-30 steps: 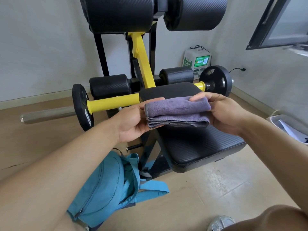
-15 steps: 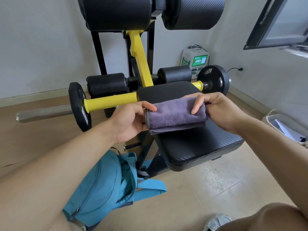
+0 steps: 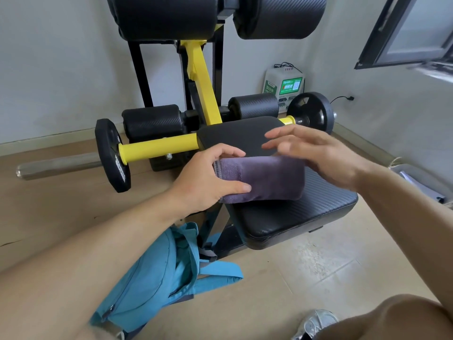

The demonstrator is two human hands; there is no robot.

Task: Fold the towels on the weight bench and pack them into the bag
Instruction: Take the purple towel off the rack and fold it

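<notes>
The left hand (image 3: 208, 177) is gripping the folded purple towel (image 3: 264, 179) by its left end, thumb on top and fingers curling underneath, right over the near-left edge of the black bench (image 3: 306, 212). The right hand (image 3: 316, 155) is hovering just above the towel's right end with fingers spread and loose, holding nothing; it looks a bit blurry, so I can't say if it's touching the cloth. The blue bag (image 3: 157, 278) is lying on the floor at about 7 o'clock from the towel, next to the bench base. A shoe (image 3: 316, 322) is peeking in at 5 o'clock.
</notes>
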